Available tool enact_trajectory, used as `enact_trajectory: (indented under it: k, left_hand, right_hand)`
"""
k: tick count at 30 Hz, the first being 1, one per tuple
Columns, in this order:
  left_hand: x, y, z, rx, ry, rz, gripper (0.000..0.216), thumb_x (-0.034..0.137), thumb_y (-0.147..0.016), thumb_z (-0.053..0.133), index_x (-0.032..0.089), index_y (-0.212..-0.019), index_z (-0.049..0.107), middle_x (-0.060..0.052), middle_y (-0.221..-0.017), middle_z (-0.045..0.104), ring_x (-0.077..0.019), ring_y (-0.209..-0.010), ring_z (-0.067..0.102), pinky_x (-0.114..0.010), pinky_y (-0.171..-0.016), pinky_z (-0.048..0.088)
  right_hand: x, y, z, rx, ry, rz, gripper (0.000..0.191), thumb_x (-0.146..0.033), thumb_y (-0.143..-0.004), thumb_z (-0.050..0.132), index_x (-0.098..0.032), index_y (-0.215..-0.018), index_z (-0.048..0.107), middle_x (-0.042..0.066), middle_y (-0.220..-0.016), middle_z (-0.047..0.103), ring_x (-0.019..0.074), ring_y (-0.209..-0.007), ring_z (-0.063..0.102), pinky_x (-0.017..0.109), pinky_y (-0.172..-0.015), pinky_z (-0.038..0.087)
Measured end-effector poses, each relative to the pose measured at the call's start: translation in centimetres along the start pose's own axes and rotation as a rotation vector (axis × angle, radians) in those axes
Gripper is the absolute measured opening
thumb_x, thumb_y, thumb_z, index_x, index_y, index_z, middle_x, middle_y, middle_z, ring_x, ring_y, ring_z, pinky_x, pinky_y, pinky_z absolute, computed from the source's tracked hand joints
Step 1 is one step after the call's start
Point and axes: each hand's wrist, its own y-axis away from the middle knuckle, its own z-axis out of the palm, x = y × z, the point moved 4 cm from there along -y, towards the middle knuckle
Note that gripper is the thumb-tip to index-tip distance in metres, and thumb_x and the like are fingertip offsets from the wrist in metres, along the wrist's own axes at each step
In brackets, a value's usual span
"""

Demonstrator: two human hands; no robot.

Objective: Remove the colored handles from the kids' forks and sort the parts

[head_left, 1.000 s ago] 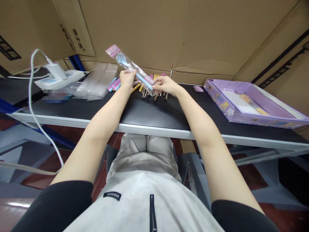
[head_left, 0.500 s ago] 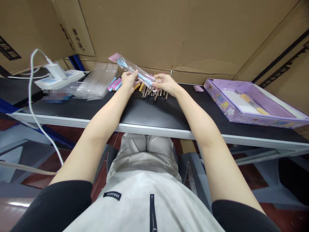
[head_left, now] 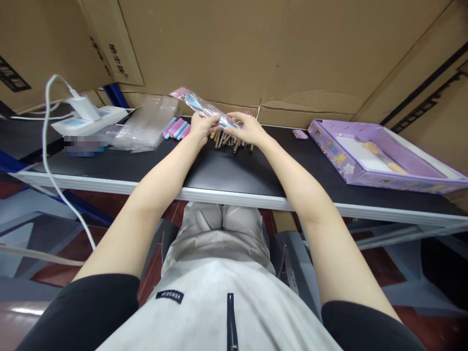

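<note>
A light-blue fork lies inside a clear plastic sleeve with a pink printed end, held slantwise above the black table. My left hand pinches the sleeve about its middle. At the lower right end, my right hand grips the sleeve between thumb and fingers. Below and behind the hands lies a heap of thin metallic rods, partly covered by them; pink and yellow bits show among it. Just left of my left hand, several pink and blue handles lie side by side.
A stack of clear plastic sleeves lies left of the handles. Farther left are a white power strip with a charger and a looping white cable. To the right are a small pink card and a purple open box. Cardboard walls the back.
The sleeve with the fork has shifted slightly right and down. My left hand has slid right, closer to my right hand, uncovering more of the handles.
</note>
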Motion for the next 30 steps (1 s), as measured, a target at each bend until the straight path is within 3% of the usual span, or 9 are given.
enact_trajectory:
  k: [4, 11, 17, 19, 22, 26, 30]
  left_hand:
    - [-0.1, 0.2, 0.1, -0.02, -0.011, -0.008, 0.037, -0.003, -0.076, 0.082, 0.02, -0.086, 0.055, -0.002, -0.078, 0.075, -0.0257, -0.097, 0.081, -0.043, -0.1, 0.065]
    - [-0.5, -0.1, 0.2, -0.094, -0.04, 0.007, 0.036, 0.004, -0.076, 0.087, 0.02, -0.089, 0.057, 0.0, -0.073, 0.074, -0.0187, -0.081, 0.079, -0.035, -0.096, 0.066]
    - [-0.6, -0.1, 0.6, -0.095, -0.146, -0.054, 0.031, 0.03, -0.086, 0.087, 0.023, -0.093, 0.058, -0.003, -0.071, 0.069, -0.025, -0.083, 0.079, -0.039, -0.088, 0.067]
    - [-0.6, -0.1, 0.6, -0.073, -0.224, -0.03, 0.027, 0.033, -0.09, 0.082, 0.023, -0.091, 0.056, -0.003, -0.07, 0.065, -0.0253, -0.083, 0.077, -0.038, -0.085, 0.066]
    - [-0.4, 0.1, 0.4, -0.083, -0.397, 0.124, 0.021, 0.02, -0.09, 0.075, 0.023, -0.083, 0.056, -0.002, -0.071, 0.06, -0.0244, -0.088, 0.073, -0.038, -0.091, 0.061]
    - [0.1, 1.1, 0.9, -0.239, -0.704, 0.404, 0.021, 0.009, -0.077, 0.072, 0.023, -0.073, 0.058, -0.001, -0.072, 0.057, -0.0266, -0.098, 0.066, -0.041, -0.111, 0.05]
    - [0.1, 2.1, 1.5, -0.366, -0.852, 0.44, 0.018, 0.009, -0.076, 0.068, 0.023, -0.068, 0.058, -0.002, -0.068, 0.055, -0.0271, -0.092, 0.063, -0.042, -0.112, 0.046]
  right_hand:
    - [-0.6, 0.2, 0.0, 0.004, 0.137, -0.011, 0.057, -0.04, -0.095, 0.072, -0.022, -0.149, 0.069, 0.012, -0.143, 0.072, 0.0361, -0.136, 0.065, 0.056, -0.12, 0.045]
    - [-0.7, 0.0, 0.4, -0.025, -0.002, -0.022, 0.052, -0.043, -0.097, 0.069, -0.019, -0.143, 0.073, 0.011, -0.143, 0.073, 0.0344, -0.138, 0.065, 0.052, -0.123, 0.046]
    - [-0.1, -0.2, -1.2, 0.032, -0.02, 0.027, 0.051, -0.041, -0.095, 0.075, -0.017, -0.14, 0.074, 0.017, -0.144, 0.071, 0.0349, -0.14, 0.064, 0.054, -0.126, 0.042]
    - [-0.1, -0.1, -2.8, 0.07, 0.028, 0.045, 0.047, -0.039, -0.094, 0.077, -0.017, -0.136, 0.076, 0.017, -0.139, 0.074, 0.037, -0.142, 0.062, 0.055, -0.125, 0.044]
    - [-0.5, 1.0, -6.5, 0.117, 0.138, 0.123, 0.035, -0.034, -0.093, 0.078, -0.018, -0.124, 0.081, 0.016, -0.126, 0.078, 0.0386, -0.137, 0.065, 0.055, -0.118, 0.049]
    - [-0.3, 4.6, -12.3, 0.117, 0.341, 0.354, 0.043, -0.015, -0.094, 0.071, -0.008, -0.136, 0.076, 0.023, -0.137, 0.073, 0.0318, -0.13, 0.069, 0.046, -0.113, 0.05]
    - [4.0, 10.6, -18.8, 0.294, 0.499, 0.456, 0.039, -0.031, -0.103, 0.065, -0.006, -0.129, 0.079, 0.031, -0.135, 0.071, 0.0292, -0.127, 0.07, 0.045, -0.109, 0.05]
